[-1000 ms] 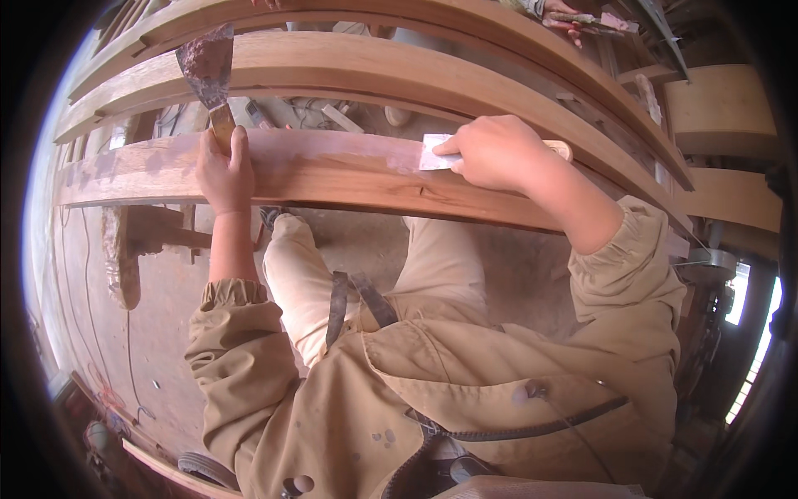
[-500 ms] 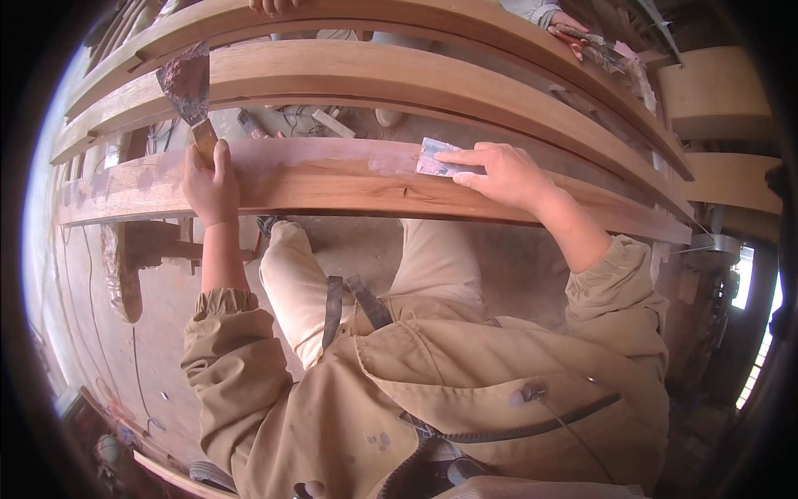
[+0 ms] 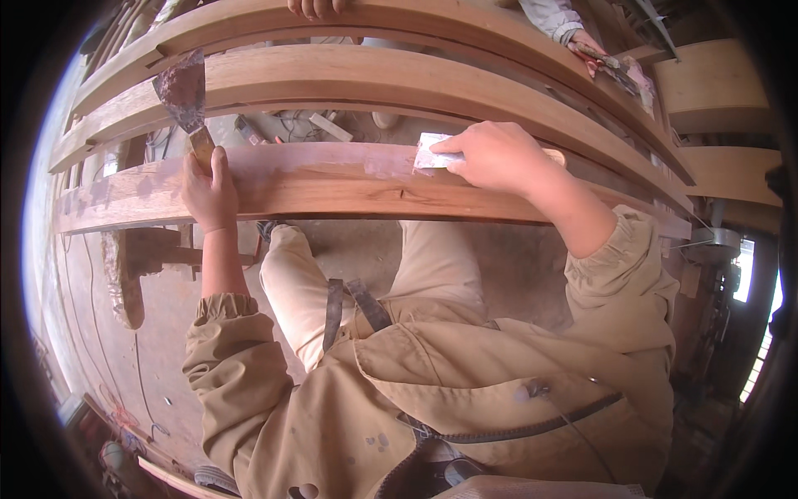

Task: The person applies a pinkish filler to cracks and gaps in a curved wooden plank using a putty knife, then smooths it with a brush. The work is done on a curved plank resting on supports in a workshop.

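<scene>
My left hand (image 3: 209, 195) is wrapped around the wooden handle of a putty knife (image 3: 183, 91). Its broad blade points up and carries a lump of pinkish-brown putty. In my right hand (image 3: 503, 162) is a second, smaller scraper (image 3: 434, 151) with a pale, smeared blade; a wooden end shows behind the hand. That blade is at the top face of the nearest wooden beam (image 3: 332, 190); whether it touches cannot be told. Pinkish putty coats the beam's top from the left to about the scraper, and bare brown wood shows on its front side, with a small dark knot.
Two more curved beams (image 3: 332, 75) run beyond the nearest one. Another person's hand (image 3: 317, 8) rests on the farthest beam, and a second hand (image 3: 588, 51) at upper right holds a tool with pink putty. Cables and small tools (image 3: 249, 129) lie on the floor.
My right hand has turned and risen slightly, tilting the scraper so more of its pale blade shows. My left hand stays nearly still. The other person's hands appear farther right.
</scene>
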